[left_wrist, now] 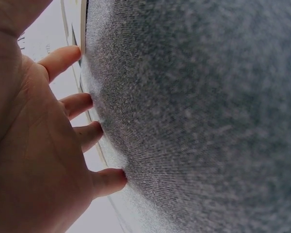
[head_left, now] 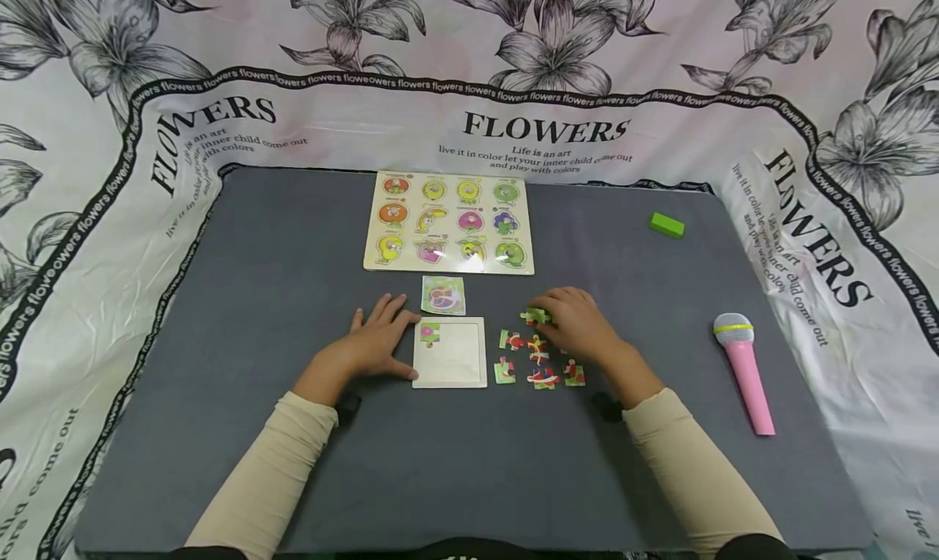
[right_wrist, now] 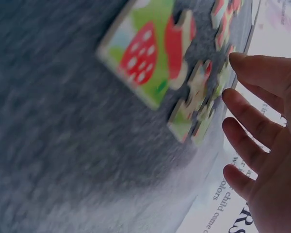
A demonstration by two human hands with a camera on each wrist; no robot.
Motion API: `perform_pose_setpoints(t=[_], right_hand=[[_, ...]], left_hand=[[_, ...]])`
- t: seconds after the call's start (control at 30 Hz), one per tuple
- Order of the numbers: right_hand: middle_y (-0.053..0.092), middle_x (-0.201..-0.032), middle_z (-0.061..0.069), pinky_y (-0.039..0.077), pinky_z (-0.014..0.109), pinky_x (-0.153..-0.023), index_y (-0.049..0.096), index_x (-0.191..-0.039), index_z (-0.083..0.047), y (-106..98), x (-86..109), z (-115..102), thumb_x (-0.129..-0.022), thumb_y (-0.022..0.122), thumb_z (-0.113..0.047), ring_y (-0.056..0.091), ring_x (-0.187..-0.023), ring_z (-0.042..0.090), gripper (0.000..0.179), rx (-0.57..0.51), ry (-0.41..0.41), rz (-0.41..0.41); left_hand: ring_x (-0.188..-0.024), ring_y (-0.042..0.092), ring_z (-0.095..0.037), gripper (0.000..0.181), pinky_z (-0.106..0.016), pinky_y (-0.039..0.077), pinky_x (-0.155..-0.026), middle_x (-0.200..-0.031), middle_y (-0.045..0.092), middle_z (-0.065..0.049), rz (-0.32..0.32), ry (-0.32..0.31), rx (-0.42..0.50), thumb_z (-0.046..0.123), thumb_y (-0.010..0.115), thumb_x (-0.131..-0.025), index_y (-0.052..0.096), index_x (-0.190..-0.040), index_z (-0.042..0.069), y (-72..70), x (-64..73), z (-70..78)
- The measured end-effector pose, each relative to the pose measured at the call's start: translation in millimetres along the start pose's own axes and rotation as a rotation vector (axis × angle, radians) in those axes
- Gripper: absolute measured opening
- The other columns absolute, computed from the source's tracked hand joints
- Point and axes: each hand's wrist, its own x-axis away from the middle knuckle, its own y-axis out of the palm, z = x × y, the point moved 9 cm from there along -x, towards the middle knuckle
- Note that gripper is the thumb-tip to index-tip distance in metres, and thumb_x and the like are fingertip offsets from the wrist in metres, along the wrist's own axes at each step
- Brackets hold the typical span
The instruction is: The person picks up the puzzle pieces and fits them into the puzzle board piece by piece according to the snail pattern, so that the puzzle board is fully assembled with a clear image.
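Observation:
A square white puzzle tray (head_left: pixel 450 364) lies in the head view with one puzzle piece (head_left: pixel 429 334) in its upper left corner. My left hand (head_left: pixel 372 340) rests beside it, fingers spread, the thumb and a fingertip at its left edge. My right hand (head_left: pixel 575 324) pinches a green puzzle piece (head_left: pixel 535 316) between thumb and finger at the far end of the loose pieces. Its other fingers stay loosely bent in the right wrist view. Several loose pieces (head_left: pixel 543 377) lie just below that hand; one corner piece (right_wrist: pixel 140 58) shows a red spotted strawberry.
A small picture card (head_left: pixel 443 295) lies behind the tray, and a larger board with fruit pictures (head_left: pixel 449 222) behind that. A green block (head_left: pixel 667 225) and a pink toy microphone (head_left: pixel 747 372) lie on the right of the grey cloth (head_left: pixel 455 478). A flower-printed sheet (head_left: pixel 396 120) surrounds it.

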Motion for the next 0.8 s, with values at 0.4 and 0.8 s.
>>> perform_pose_setpoints(t=[0.4, 0.8], right_hand=[[0.065, -0.114, 0.010, 0.038, 0.055, -0.102, 0.070, -0.114, -0.009, 7, -3.5, -8, -0.087, 0.073, -0.014, 0.057, -0.111, 0.032, 0.027, 0.024, -0.050, 0.015], [0.067, -0.112, 0.007, 0.035, 0.051, -0.106, 0.071, -0.114, -0.012, -4, -12.4, -28, -0.087, 0.074, -0.015, 0.057, -0.113, 0.029, 0.028, 0.040, -0.084, 0.031]], left_hand=[[-0.149, -0.002, -0.040, 0.092, -0.072, 0.004, -0.109, -0.162, 0.007, -0.017, -0.007, -0.025, 0.001, 0.048, 0.083, -0.073, 0.037, -0.146, 0.017, 1.0, 5.9, -13.0], [-0.149, -0.002, -0.038, 0.091, -0.072, 0.005, -0.109, -0.162, 0.006, -0.015, -0.014, -0.013, -0.018, 0.050, 0.082, -0.074, 0.038, -0.146, 0.018, -0.2, -3.1, -5.3]])
